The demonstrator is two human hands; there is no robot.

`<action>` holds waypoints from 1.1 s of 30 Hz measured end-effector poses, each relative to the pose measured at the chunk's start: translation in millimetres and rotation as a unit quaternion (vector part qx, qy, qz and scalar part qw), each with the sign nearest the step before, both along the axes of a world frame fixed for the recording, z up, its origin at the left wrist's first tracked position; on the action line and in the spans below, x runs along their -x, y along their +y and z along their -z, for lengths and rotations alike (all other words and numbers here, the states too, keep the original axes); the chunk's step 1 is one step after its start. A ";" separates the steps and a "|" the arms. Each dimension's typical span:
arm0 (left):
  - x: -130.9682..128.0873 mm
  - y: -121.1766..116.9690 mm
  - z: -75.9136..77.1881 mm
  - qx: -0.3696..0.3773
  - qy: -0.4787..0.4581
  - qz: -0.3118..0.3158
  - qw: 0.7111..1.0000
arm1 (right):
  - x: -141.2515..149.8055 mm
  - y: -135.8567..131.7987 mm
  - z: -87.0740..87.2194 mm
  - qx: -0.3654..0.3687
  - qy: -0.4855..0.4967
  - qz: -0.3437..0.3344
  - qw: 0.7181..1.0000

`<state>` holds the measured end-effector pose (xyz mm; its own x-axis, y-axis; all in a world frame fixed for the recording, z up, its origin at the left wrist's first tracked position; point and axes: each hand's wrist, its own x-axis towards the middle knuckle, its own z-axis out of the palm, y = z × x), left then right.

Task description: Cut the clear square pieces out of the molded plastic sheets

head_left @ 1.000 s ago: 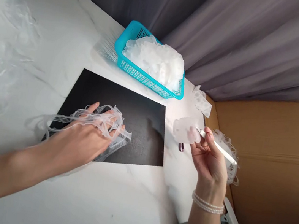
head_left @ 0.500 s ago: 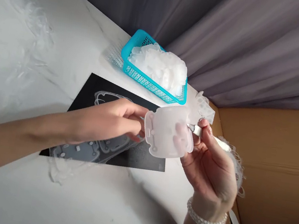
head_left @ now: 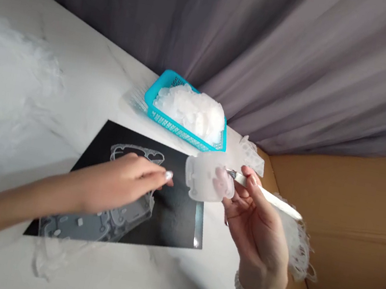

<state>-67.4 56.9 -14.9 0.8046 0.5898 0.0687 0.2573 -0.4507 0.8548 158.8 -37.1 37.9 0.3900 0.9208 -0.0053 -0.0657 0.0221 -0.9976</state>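
Observation:
My right hand (head_left: 261, 221) holds a thin, milky translucent molded piece (head_left: 204, 176) by its right edge, raised above the table. Between the same thumb and fingers lies a slim pale tool (head_left: 276, 201) with a metal tip; its exact kind is unclear. The tip points left over the piece. My left hand (head_left: 126, 182) hovers over a black mat (head_left: 175, 221), apart from the piece. Its thumb and fingers are drawn together, and whatever they may hold is hidden. Below it, a clear molded sheet (head_left: 89, 226) with cut outlines lies partly on the mat.
A turquoise basket (head_left: 153, 95) heaped with whitish translucent pieces (head_left: 191, 112) stands at the back. Clear scraps (head_left: 251, 155) lie right of it, stringy ones (head_left: 298, 247) beside the cardboard (head_left: 342, 230). A pale translucent pile (head_left: 0, 95) covers the left. A grey curtain (head_left: 162, 19) hangs behind.
My left hand has drawn away to the left from the translucent piece. My right hand still holds the piece and the tool, slightly lower and further left. The camera view has shifted upward.

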 end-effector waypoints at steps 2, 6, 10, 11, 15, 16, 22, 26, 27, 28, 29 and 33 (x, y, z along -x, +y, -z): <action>0.8 -3.6 5.8 -0.152 0.044 -0.017 0.987 | -15.2 19.4 -0.2 -0.073 -0.020 0.070 0.995; -6.4 -12.6 19.6 -0.400 0.086 0.019 0.912 | -39.9 89.8 -1.0 -0.218 -0.165 0.176 0.946; -25.6 -19.3 28.2 -0.519 0.132 0.048 0.843 | -43.3 154.1 4.2 -0.164 -0.272 0.044 0.947; -31.3 -19.7 28.3 -0.534 0.136 0.057 0.832 | -42.1 161.5 6.9 -0.149 -0.271 0.011 0.951; -54.7 -13.8 23.1 -0.592 0.112 0.061 0.796 | -39.7 148.4 17.2 -0.142 -0.239 -0.013 0.961; -60.6 -10.9 21.5 -0.604 0.101 0.064 0.788 | -40.4 137.1 19.3 -0.140 -0.229 -0.009 0.963; -96.5 10.6 21.1 -0.644 0.018 0.164 0.747 | -44.5 58.5 31.3 -0.057 -0.160 -0.005 0.986; -110.3 27.5 24.9 -0.636 -0.029 0.212 0.741 | -38.8 25.9 38.6 -0.036 -0.190 0.058 0.979; -110.7 31.4 25.4 -0.630 -0.032 0.212 0.746 | -35.8 20.3 39.7 -0.042 -0.211 0.081 0.973; -110.0 34.9 25.6 -0.623 -0.032 0.208 0.754 | -32.2 15.4 40.6 -0.049 -0.234 0.103 0.965; -108.4 37.8 25.7 -0.614 -0.030 0.202 0.763 | -27.7 10.9 41.5 -0.057 -0.254 0.120 0.958; -100.6 44.6 25.1 -0.567 -0.016 0.178 0.804 | -2.4 -4.7 46.8 -0.078 -0.263 0.135 0.952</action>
<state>33.2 101.5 -40.1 0.8959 -0.1329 0.4238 -0.0732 -0.9853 -0.1542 161.2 -41.8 -8.9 0.5233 0.7604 0.3846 0.4720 0.1171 -0.8738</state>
